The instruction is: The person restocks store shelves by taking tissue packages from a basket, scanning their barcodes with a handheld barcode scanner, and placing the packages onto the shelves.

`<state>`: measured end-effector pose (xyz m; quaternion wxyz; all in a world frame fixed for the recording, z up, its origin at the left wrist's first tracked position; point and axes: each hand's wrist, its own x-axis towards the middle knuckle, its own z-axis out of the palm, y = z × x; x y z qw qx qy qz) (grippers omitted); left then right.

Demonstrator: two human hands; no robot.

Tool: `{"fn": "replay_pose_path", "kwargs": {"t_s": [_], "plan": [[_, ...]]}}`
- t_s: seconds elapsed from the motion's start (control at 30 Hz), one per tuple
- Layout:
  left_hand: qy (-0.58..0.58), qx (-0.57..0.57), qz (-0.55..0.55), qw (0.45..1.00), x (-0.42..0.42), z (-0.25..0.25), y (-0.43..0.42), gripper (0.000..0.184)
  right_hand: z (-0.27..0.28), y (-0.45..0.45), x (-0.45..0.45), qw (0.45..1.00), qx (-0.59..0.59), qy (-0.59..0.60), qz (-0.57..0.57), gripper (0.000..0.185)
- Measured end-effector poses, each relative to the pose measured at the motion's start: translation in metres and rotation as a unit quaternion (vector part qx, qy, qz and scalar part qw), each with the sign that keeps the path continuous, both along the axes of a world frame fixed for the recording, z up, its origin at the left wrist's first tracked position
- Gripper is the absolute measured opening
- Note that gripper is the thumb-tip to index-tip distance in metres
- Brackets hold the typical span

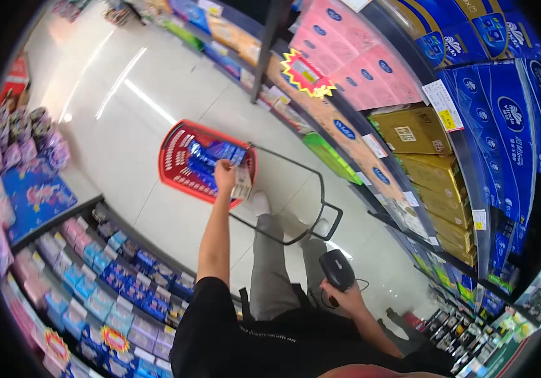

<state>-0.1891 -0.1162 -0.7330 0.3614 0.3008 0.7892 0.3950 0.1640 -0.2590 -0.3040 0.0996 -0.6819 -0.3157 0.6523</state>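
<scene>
My left hand reaches down into a red shopping basket on the floor, its fingers closed at a shiny blue package. More blue packaging lies beside it, and a pale printed package shows near my wrist. Part of the grip is hidden by the hand itself. In my right hand, held out at my side, is a black barcode scanner with its head pointing away from me. A thin dark cable hangs near it.
The basket's long black handle leans out toward my legs. On the right, shelves carry pink tissue packs, gold packs and blue packs. Lower left, a shelf holds rows of small packages. Pale tiles cover the aisle.
</scene>
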Motion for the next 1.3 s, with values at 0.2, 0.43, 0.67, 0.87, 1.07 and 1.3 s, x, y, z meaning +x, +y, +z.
{"fn": "replay_pose_path", "kwargs": {"t_s": [0.2,0.43,0.67,0.87,1.07,1.3], "plan": [[0.200,-0.159,-0.172,0.951,-0.038,-0.033,0.071,0.053,-0.040,-0.015,-0.007,0.996,-0.057,-0.061,-0.019,0.025],[0.140,-0.131,-0.175,0.966,-0.037,-0.092,0.050,0.084,-0.052,-0.001,-0.017,0.988,-0.070,-0.122,0.057,0.044],[0.238,-0.204,-0.138,0.940,-0.020,-0.072,0.028,0.054,-0.062,0.006,-0.007,0.987,-0.086,-0.127,0.047,0.045],[0.278,-0.198,-0.123,0.932,-0.045,-0.051,0.014,0.053,-0.047,0.012,0.001,0.990,-0.035,-0.126,0.044,0.043],[0.235,-0.061,-0.019,0.970,-0.054,0.026,-0.031,0.047,-0.001,0.017,0.007,0.990,0.023,-0.118,0.070,0.041],[0.011,0.034,0.093,0.995,-0.019,0.189,-0.097,0.042,0.036,0.002,0.045,0.979,0.105,0.167,-0.050,0.028]]}}
